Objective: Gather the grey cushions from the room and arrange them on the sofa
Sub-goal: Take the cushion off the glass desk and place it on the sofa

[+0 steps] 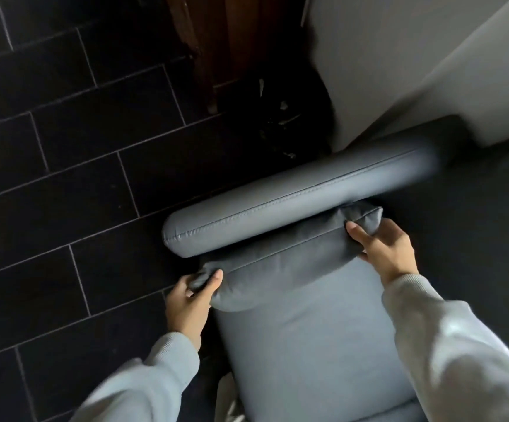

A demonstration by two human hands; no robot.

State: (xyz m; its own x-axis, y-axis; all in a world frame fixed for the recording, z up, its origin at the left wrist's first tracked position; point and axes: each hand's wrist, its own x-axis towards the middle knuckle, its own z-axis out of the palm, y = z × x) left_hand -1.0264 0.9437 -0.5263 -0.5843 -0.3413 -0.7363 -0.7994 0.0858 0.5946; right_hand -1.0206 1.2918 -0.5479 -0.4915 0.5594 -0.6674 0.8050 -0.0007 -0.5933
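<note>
A dark grey cushion (280,263) lies on edge on the grey sofa seat (305,345), pressed against the padded armrest (292,196). My left hand (188,303) pinches the cushion's near left corner at the seat's front edge. My right hand (384,248) grips the cushion's far right corner, thumb on top. Both arms wear light grey sleeves. The cushion's lower side is hidden against the armrest.
Dark tiled floor (64,178) spreads to the left of the sofa. A wooden door or furniture piece (226,41) stands at the top, with dark clutter (280,123) on the floor beside a light wall (399,62). A dark surface (475,223) fills the right side.
</note>
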